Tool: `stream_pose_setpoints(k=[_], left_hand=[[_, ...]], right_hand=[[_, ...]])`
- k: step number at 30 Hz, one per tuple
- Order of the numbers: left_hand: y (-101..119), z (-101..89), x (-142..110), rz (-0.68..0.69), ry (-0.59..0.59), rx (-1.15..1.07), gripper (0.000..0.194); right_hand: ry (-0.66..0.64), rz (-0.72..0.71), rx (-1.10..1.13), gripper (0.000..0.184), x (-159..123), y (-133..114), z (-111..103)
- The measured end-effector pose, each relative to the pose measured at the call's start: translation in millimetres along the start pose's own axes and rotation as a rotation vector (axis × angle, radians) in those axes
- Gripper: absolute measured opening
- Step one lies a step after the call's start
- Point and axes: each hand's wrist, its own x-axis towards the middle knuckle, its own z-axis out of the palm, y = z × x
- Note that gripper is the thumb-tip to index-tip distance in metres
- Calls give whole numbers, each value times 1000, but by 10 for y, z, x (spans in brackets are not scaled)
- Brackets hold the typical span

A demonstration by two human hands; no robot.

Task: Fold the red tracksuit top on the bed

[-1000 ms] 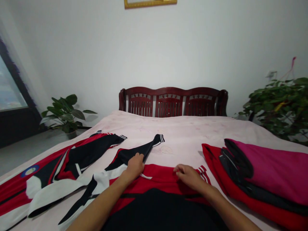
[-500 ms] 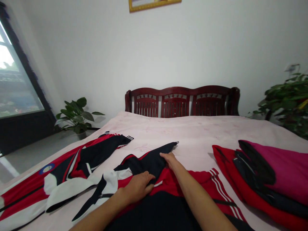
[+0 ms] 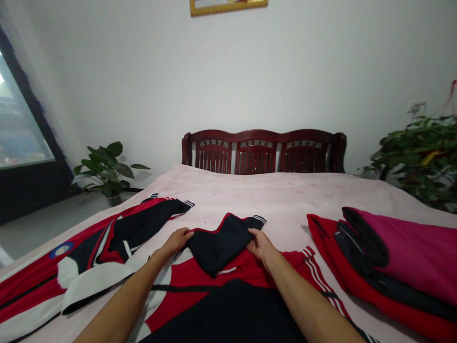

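A navy, red and white track jacket (image 3: pixel 246 305) lies spread before me on the bed. My left hand (image 3: pixel 178 240) pinches its navy sleeve (image 3: pixel 221 240) near the red-edged left side. On the sleeve's right, just below the white-striped cuff, my right hand (image 3: pixel 260 243) grips the cloth between thumb and fingers. Between both hands the sleeve is bent, with a fold pointing down over the jacket's red panel. To the left lies a second jacket (image 3: pixel 137 228) in the same colours, with a round blue badge.
A folded pile of clothes, with a magenta garment (image 3: pixel 417 247) over a red one (image 3: pixel 342 267), lies on the right. A pink sheet (image 3: pixel 285 190) covers the bed. Behind it stands a dark wooden headboard (image 3: pixel 255 147), with potted plants (image 3: pixel 107 166) at both sides.
My left hand has moved left and up, taking hold of the sleeve's left part. The sleeve is now raised and bent in the middle. The view has turned slightly right.
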Motion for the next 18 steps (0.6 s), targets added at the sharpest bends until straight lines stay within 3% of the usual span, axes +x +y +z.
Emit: stream_pose_setpoints(k=[4, 7, 9, 11, 15, 18], left_hand=[[-129, -147, -62, -16, -26, -60, 46], [-239, -295, -120, -31, -83, -90, 52], [-305, -349, -148, -35, -133, -82, 51], [-353, -349, -160, -32, -163, -47, 47], [-378, -273, -152, -10, -126, 65, 31], [-363, -247, -158, 9, -93, 146, 21]], right_hand=[[10, -179, 52, 26, -258, -193, 10], [-12, -381, 45, 41, -666, -241, -100], [-43, -441, 43, 46, -967, -193, -233], [-54, -309, 85, 39, -1204, -108, -383], [75, 237, 231, 19, -1369, 20, -640], [153, 380, 305, 29, -1324, 80, -776]])
